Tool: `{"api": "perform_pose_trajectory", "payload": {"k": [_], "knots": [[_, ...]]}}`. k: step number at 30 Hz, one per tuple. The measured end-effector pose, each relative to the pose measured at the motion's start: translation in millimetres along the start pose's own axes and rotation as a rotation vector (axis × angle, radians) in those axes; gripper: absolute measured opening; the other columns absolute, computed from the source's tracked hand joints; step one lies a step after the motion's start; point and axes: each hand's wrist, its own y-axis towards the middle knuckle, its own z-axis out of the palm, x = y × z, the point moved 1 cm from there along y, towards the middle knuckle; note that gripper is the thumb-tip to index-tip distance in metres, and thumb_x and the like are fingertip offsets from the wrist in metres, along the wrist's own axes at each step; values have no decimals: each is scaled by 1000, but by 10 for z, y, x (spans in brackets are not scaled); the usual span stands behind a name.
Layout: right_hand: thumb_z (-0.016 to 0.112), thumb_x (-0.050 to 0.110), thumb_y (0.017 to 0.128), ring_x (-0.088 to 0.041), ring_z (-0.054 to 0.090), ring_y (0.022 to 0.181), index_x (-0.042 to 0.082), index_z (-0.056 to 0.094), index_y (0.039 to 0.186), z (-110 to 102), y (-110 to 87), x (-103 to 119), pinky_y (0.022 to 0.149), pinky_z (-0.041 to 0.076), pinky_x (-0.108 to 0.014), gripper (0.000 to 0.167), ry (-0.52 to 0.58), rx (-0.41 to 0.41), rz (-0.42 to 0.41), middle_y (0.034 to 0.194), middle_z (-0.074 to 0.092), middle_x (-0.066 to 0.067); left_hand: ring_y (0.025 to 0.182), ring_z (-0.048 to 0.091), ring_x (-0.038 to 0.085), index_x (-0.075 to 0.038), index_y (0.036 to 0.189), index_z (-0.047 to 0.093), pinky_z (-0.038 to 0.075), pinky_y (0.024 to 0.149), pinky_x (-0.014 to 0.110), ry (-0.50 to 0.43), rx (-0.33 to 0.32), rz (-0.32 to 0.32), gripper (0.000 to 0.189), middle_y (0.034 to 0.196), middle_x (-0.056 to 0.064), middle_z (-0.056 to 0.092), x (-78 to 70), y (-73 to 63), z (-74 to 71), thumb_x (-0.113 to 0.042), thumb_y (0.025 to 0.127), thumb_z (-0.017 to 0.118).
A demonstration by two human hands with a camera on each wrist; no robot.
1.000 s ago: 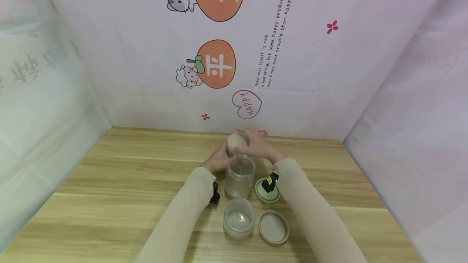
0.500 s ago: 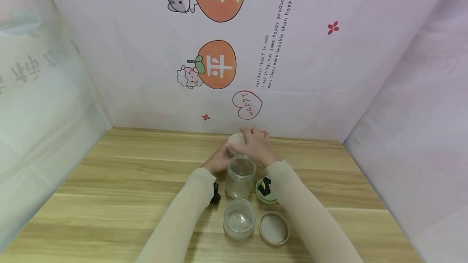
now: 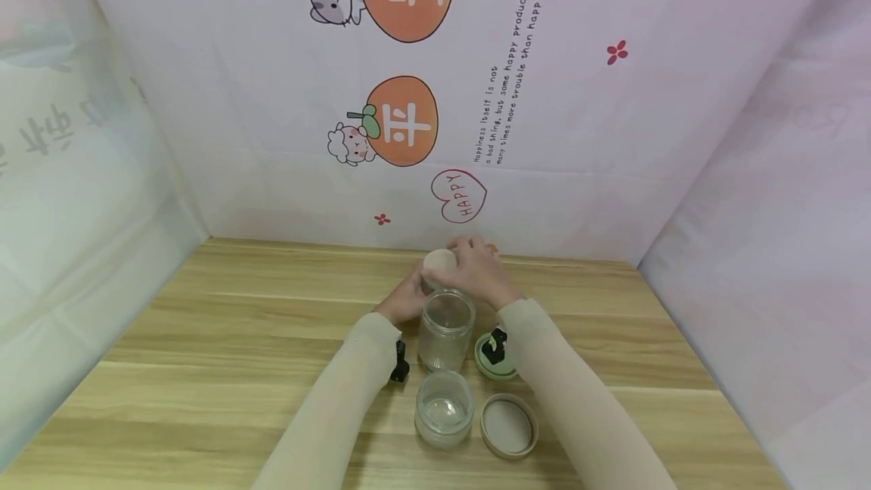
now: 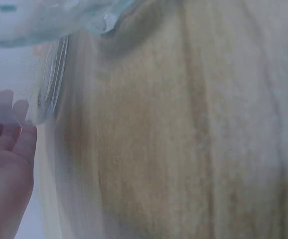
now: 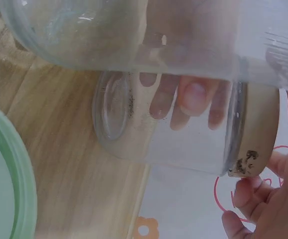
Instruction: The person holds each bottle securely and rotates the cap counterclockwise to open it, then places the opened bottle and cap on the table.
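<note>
At the back of the table, a clear glass jar [image 5: 176,149] wears a beige lid [image 3: 438,260] with dark marks on its side [image 5: 258,129]. My left hand [image 3: 405,298] holds the jar's body from the left; its fingers show through the glass in the right wrist view. From the right, my right hand [image 3: 478,275] grips the lid's edge, thumb toward me and fingers on the far side. Just in front stands an open ribbed glass jar [image 3: 444,342], partly hiding the held jar.
Nearer me stands a shorter open glass jar [image 3: 444,418]. Beside it a beige lid [image 3: 506,426] lies inside up. A green lid [image 3: 491,369] is partly covered by my right wrist. The wooden table [image 3: 224,369] meets a printed cloth wall [image 3: 558,210] behind.
My right hand has moved slightly left and its fingers have come in round the lid, after being spread beside it. The left hand and the jars have stayed in place.
</note>
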Motion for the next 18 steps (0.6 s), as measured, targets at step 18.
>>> {"api": "perform_pose_trajectory", "payload": {"k": [18], "knots": [[73,42,83,-29,40,132,12,53,145,-151,28,-125,105,34,-53,72,46,159,-213,146,48,-11,143,31,32,-12,156,19,22,117,52,-26,2,-48,93,156,14,34,-141,-48,19,-14,86,81]]}}
